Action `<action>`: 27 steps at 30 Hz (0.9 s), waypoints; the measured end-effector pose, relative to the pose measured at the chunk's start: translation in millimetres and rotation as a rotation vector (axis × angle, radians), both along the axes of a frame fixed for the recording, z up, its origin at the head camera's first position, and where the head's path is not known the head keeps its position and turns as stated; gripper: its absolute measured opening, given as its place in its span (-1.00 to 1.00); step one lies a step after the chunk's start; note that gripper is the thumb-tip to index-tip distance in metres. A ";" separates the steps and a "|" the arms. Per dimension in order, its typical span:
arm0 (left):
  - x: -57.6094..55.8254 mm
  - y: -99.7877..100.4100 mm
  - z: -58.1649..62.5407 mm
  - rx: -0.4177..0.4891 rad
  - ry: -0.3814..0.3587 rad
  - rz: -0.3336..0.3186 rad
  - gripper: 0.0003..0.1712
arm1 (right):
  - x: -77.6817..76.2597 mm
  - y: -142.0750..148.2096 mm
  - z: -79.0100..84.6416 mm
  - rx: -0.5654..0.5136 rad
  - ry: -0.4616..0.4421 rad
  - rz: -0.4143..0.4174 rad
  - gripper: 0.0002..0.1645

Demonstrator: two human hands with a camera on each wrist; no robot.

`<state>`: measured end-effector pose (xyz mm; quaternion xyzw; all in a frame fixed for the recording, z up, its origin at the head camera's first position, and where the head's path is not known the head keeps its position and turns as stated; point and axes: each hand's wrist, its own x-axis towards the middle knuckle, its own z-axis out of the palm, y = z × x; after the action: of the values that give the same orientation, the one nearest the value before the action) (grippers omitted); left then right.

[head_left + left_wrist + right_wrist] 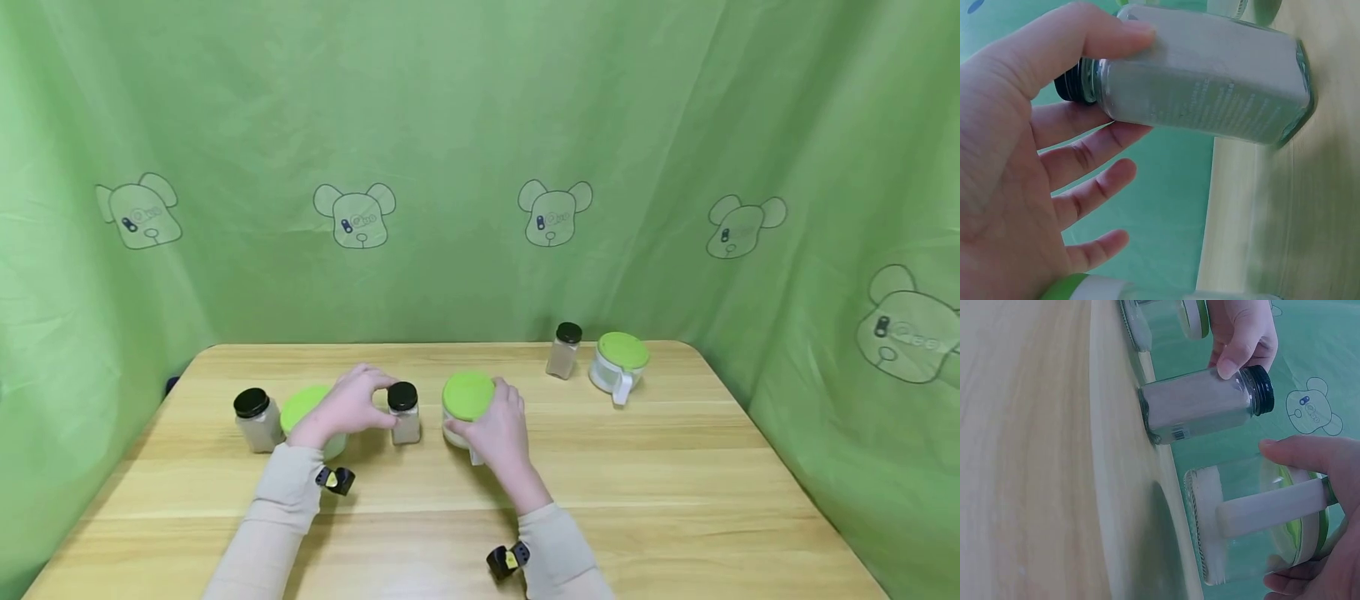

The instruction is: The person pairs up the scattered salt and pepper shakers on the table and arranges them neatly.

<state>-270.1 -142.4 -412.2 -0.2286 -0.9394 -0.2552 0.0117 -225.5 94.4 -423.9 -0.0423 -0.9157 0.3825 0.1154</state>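
My left hand [351,406] holds a square glass spice jar [406,427] with a black lid, thumb on one side and fingers on the other. In the left wrist view pale contents fill this jar [1210,75], and the ring and little fingers stay off it. To its right, my right hand [501,427] grips a round glass seasoning pot [467,395] with a green lid and white handle. The right wrist view shows the thumb and fingers around this pot [1247,544] near its lid. Whether either base touches the table is hard to tell.
Behind the left wrist stands another green-lidded pot [302,407], with a black-lidded jar [258,425] at its left. At the back right are a third black-lidded jar [563,354] and a green-lidded pot [621,358]. Green curtain [450,283] surrounds the wooden table [675,467].
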 end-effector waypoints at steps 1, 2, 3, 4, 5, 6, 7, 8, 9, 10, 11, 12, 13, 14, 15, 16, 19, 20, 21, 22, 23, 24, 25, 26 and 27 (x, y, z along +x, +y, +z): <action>0.1 -0.5 -0.2 0.004 -0.003 -0.001 -0.25 | 0.2 -0.6 -0.2 0.001 -0.001 -0.001 0.25; 0.4 -0.8 -0.1 0.009 -0.007 -0.003 -0.26 | 0.4 -1.3 -0.7 0.003 -0.001 -0.002 0.25; 0.7 -0.9 0.1 0.017 -0.013 -0.004 -0.26 | 0.5 -2.1 -1.0 0.002 0.001 -0.002 0.25; 0.5 -1.0 -0.2 0.022 -0.017 -0.006 -0.27 | 0.7 -2.9 -1.3 0.001 0.001 -0.002 0.25; 0.4 -1.2 -0.3 0.024 -0.017 -0.009 -0.27 | 0.8 -3.8 -1.6 0.000 0.003 -0.002 0.25; 0.1 -1.3 -0.7 0.030 -0.019 -0.012 -0.27 | 1.0 -4.6 -1.9 0.001 0.003 -0.003 0.24; -0.1 -1.4 -0.9 0.034 -0.020 -0.015 -0.28 | 1.0 -5.5 -2.2 0.002 0.004 -0.003 0.24; -0.5 -1.6 -1.1 0.039 -0.022 -0.017 -0.28 | 1.1 -6.4 -2.4 0.005 0.004 -0.004 0.25; -1.0 -1.9 -1.6 0.039 -0.020 -0.020 -0.29 | 1.0 -7.1 -2.6 0.007 0.005 -0.005 0.25; -1.6 -2.3 -2.1 0.040 -0.018 -0.021 -0.29 | 0.9 -7.9 -2.9 0.013 0.007 -0.008 0.25; -1.9 -2.6 -2.1 0.040 -0.018 -0.024 -0.30 | 0.9 -8.8 -3.3 0.020 0.008 -0.011 0.25; -2.2 -3.1 -2.1 0.044 -0.023 -0.022 -0.30 | 0.7 -9.6 -3.6 0.027 0.008 -0.016 0.25; -2.1 -3.8 -2.0 0.044 -0.025 -0.021 -0.31 | 0.6 -10.6 -4.4 0.033 0.010 -0.021 0.24; -2.1 -4.5 -1.8 0.044 -0.027 -0.020 -0.31 | 0.6 -11.7 -4.9 0.037 0.011 -0.026 0.24; -1.9 -5.3 -1.6 0.039 -0.025 -0.022 -0.31 | 0.5 -12.9 -5.4 0.037 0.013 -0.029 0.23; -1.9 -5.9 -1.2 0.037 -0.025 -0.023 -0.32 | 0.6 -14.2 -5.6 0.036 0.016 -0.032 0.23; -2.2 -7.4 -0.2 0.037 -0.027 -0.024 -0.32 | 0.2 -18.5 -6.6 0.029 0.026 -0.036 0.21; -2.6 -7.9 -0.1 0.034 -0.024 -0.027 -0.32 | 0.0 -20.0 -6.9 0.027 0.029 -0.037 0.21; -2.9 -8.3 -0.1 0.031 -0.022 -0.029 -0.32 | -0.2 -21.4 -7.5 0.029 0.033 -0.037 0.21; -3.2 -8.5 0.1 0.031 -0.024 -0.029 -0.32 | -0.3 -22.7 -8.4 0.035 0.036 -0.039 0.21; -3.3 -8.6 0.3 0.035 -0.031 -0.027 -0.32 | -0.6 -23.9 -9.3 0.044 0.039 -0.041 0.21; -3.4 -8.8 0.6 0.035 -0.033 -0.028 -0.33 | -0.9 -25.0 -10.2 0.053 0.043 -0.042 0.21; -3.3 -8.9 0.9 0.030 -0.032 -0.031 -0.32 | -1.1 -25.9 -11.1 0.058 0.046 -0.044 0.21; -3.0 -9.0 1.2 0.028 -0.033 -0.031 -0.32 | -1.2 -26.6 -12.0 0.065 0.050 -0.046 0.22; -2.7 -9.0 1.7 0.032 -0.039 -0.030 -0.32 | -1.4 -27.3 -12.7 0.070 0.052 -0.046 0.22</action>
<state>-272.8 -151.3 -410.5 -0.2376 -0.9317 -0.2748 -0.0069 -226.9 67.1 -436.6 -0.0495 -0.9241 0.3484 0.1492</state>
